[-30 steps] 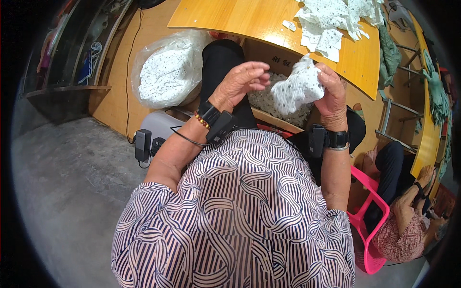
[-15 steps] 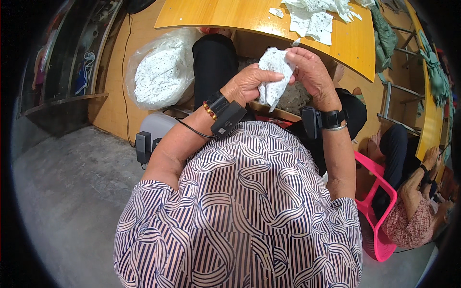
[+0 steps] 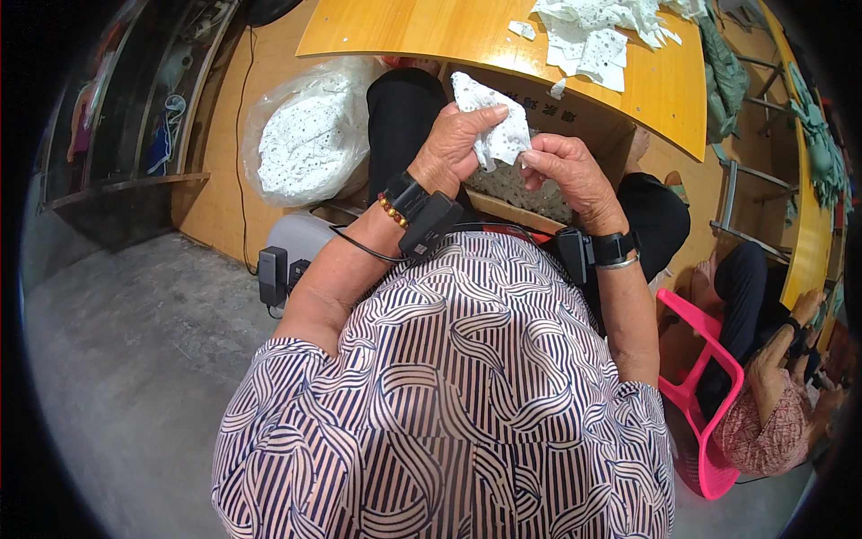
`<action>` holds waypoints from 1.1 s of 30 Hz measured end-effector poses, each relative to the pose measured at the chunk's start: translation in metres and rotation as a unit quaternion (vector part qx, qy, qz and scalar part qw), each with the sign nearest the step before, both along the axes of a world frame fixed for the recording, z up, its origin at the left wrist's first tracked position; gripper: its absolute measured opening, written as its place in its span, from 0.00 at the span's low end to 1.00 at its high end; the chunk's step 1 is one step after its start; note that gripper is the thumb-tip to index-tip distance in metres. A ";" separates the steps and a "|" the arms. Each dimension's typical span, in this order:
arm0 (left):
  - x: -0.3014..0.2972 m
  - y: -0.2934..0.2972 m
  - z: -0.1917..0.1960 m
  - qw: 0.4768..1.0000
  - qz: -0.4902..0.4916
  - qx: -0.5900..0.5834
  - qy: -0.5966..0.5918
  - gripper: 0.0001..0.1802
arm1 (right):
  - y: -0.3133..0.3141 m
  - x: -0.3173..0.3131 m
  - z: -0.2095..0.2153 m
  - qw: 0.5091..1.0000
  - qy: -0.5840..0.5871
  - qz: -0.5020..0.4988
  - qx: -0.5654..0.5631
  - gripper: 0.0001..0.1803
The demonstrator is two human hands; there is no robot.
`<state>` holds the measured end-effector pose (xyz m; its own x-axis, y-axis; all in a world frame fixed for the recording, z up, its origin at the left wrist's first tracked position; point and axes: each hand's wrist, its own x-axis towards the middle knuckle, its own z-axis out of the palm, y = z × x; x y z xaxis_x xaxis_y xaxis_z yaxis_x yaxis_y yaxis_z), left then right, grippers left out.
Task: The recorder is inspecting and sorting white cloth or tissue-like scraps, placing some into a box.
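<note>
Between my hands is a piece of white fabric [image 3: 496,121] with dark speckles. My left hand [image 3: 452,144] is closed on its left side, thumb laid over the front. At the lower right corner, the fingertips of my right hand [image 3: 567,171] pinch the fabric. Below it, a cardboard box [image 3: 530,218] between my legs holds a mass of greyish speckled scraps [image 3: 512,190]. On the yellow wooden table [image 3: 404,31] ahead lie more speckled white pieces [image 3: 588,54].
A clear plastic bag [image 3: 359,148] full of speckled white material stands left of my leg. Dark shelving [image 3: 126,117] is at the far left. To the right are a pink plastic chair [image 3: 718,476], a metal frame [image 3: 727,193] and another person [image 3: 763,422] at a table with green cloth [image 3: 813,153].
The fabric has swung up and left, its loose end now pointing upward. My right hand has moved down from its top edge to its lower right corner. More of the box shows.
</note>
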<state>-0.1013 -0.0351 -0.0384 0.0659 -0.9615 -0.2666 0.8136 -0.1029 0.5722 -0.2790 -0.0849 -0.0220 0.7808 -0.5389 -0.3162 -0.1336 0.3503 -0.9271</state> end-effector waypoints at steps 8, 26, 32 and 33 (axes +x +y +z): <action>0.021 0.011 0.012 0.995 0.021 -0.033 -0.087 0.15 | -0.008 -0.022 -0.034 0.914 0.158 0.040 -0.371 0.21; 0.013 0.019 -0.001 0.997 -0.056 -0.046 -0.013 0.22 | -0.013 0.008 0.003 0.976 -0.114 -0.171 0.078 0.15; 0.009 0.019 0.002 0.996 -0.065 -0.050 0.031 0.24 | -0.020 0.005 0.002 0.973 -0.122 -0.184 0.069 0.15; 0.009 0.019 0.000 0.996 -0.064 -0.050 0.031 0.24 | -0.020 0.007 0.002 0.975 -0.120 -0.174 0.065 0.15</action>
